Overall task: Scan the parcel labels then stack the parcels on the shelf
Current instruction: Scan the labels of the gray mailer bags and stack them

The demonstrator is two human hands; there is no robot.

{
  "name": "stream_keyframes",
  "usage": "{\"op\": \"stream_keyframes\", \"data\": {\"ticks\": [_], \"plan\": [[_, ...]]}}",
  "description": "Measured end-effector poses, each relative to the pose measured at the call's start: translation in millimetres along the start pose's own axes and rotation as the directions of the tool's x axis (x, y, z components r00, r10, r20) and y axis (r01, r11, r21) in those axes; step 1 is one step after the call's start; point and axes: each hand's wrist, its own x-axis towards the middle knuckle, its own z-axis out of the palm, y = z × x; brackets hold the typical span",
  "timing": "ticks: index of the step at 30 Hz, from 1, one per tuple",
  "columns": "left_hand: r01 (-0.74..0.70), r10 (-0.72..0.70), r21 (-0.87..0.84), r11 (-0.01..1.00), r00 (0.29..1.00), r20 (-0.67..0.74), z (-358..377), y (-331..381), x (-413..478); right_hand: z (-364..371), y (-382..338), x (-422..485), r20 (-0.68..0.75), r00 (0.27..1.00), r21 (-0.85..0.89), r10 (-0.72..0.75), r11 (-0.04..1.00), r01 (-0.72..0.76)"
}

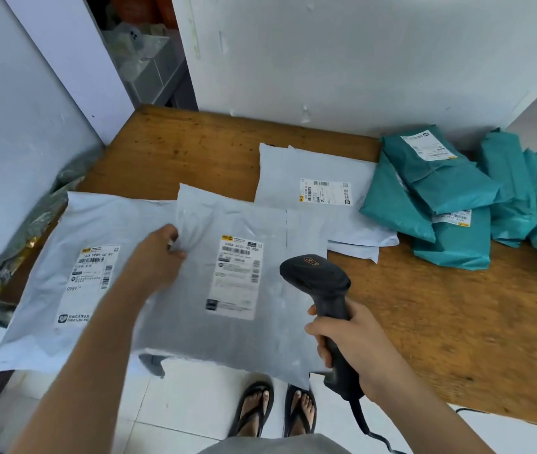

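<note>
Centre parcel (pixel 195 322), a white mailer, lies on the wooden bench (pixel 424 322), its near edge overhanging. Its label (pixel 236 276) is blurred and unreadable. Left parcel (pixel 47 290) reads "0989".
Left hand (pixel 159 260): grip pinches the centre parcel's left edge.
Right hand (pixel 352 348): grip wrapped round the barcode scanner (pixel 316 280).
Teal parcels (pixel 440 191) piled at right, partly cut off.
White tiled floor (pixel 195 404).

A small parcel-handling back room: a bare wooden worktop (pixel 195 149) carries white poly mailers (pixel 227 335) with printed shipping labels (pixel 237 276), teal mailers (pixel 450 191) heaped at 2 o'clock, a corded barcode scanner (pixel 319 283) at 5 o'clock, plain white walls (pixel 358 60) and a tiled floor (pixel 195 404).
</note>
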Motion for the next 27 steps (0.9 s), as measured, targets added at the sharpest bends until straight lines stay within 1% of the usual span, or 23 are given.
{"op": "stream_keyframes", "data": {"ticks": [1, 2, 3, 4, 5, 6, 8, 10, 11, 13, 14, 16, 17, 19, 20, 21, 22, 24, 26, 27], "plan": [[0.005, -0.002, 0.105, 0.994, 1.000, -0.022, -8, -1, 8, -2, 0, 0, 0.000, 1.000, 0.010, 0.007, 1.000, -0.007], [0.021, -0.002, 0.245, 0.969, 0.997, -0.074, -13, 0, 13, -4, -1, 0, -0.004, 1.000, 0.015, 0.014, 1.000, -0.014], [0.054, -0.006, 0.388, 0.920, 0.992, -0.123, -13, 4, 17, -6, -1, 0, -0.014, 1.000, 0.016, 0.017, 1.000, -0.017], [0.079, -0.007, 0.476, 0.876, 0.989, -0.151, -10, 10, 21, -9, -1, 1, -0.025, 1.000, 0.018, 0.018, 1.000, -0.017], [0.073, 0.014, 0.500, 0.863, 0.986, -0.168, -5, 19, 25, -12, -2, 1, -0.036, 0.999, 0.023, 0.017, 1.000, -0.016], [0.035, 0.035, 0.468, 0.883, 0.989, -0.141, 4, 31, 30, -16, -3, 1, -0.046, 0.999, 0.030, 0.018, 0.999, -0.016], [-0.087, 0.112, 0.292, 0.952, 0.991, -0.070, 26, 62, 44, -26, -6, 3, -0.070, 0.997, 0.051, 0.020, 0.999, -0.016], [-0.167, 0.172, 0.111, 0.980, 0.984, -0.036, 53, 97, 61, -39, -10, 4, -0.110, 0.994, 0.077, 0.022, 0.997, -0.014], [-0.181, 0.182, 0.035, 0.983, 0.983, -0.026, 65, 111, 74, -45, -13, 5, -0.129, 0.991, 0.088, 0.019, 0.996, -0.007], [-0.135, 0.136, -0.047, 0.990, 0.991, 0.021, 85, 126, 107, -55, -16, 6, -0.170, 0.985, 0.104, 0.015, 0.995, 0.003], [-0.102, 0.104, -0.037, 0.994, 0.992, 0.067, 96, 132, 125, -62, -18, 6, -0.195, 0.981, 0.123, 0.018, 0.992, 0.006], [-0.039, 0.026, 0.076, 0.996, 0.986, 0.166, 113, 134, 155, -75, -22, 3, -0.224, 0.974, 0.173, 0.028, 0.985, 0.011], [-0.005, -0.017, 0.105, 0.994, 0.978, 0.209, 118, 134, 166, -82, -25, 2, -0.236, 0.971, 0.194, 0.033, 0.981, 0.014], [0.114, -0.127, 0.063, 0.991, 0.947, 0.296, 127, 131, 180, -94, -28, 0, -0.260, 0.965, 0.211, 0.041, 0.977, 0.015], [0.178, -0.183, 0.046, 0.983, 0.929, 0.321, 129, 128, 183, -98, -27, -1, -0.270, 0.962, 0.212, 0.040, 0.977, 0.019], [0.196, -0.206, 0.063, 0.979, 0.925, 0.319, 130, 125, 184, -101, -27, 0, -0.277, 0.960, 0.214, 0.039, 0.977, 0.022], [0.165, -0.182, 0.081, 0.983, 0.936, 0.300, 132, 124, 185, -103, -26, 1, -0.280, 0.959, 0.216, 0.041, 0.976, 0.021], [0.055, -0.065, 0.054, 0.997, 0.974, 0.216, 133, 126, 183, -103, -26, 4, -0.279, 0.959, 0.217, 0.052, 0.976, 0.010], [-0.100, 0.104, -0.034, 0.994, 0.986, 0.133, 127, 136, 180, -101, -28, 9, -0.274, 0.961, 0.209, 0.049, 0.978, 0.010], [-0.200, 0.204, -0.059, 0.978, 0.975, 0.090, 120, 144, 176, -99, -29, 12, -0.272, 0.961, 0.198, 0.041, 0.980, 0.014]]}}
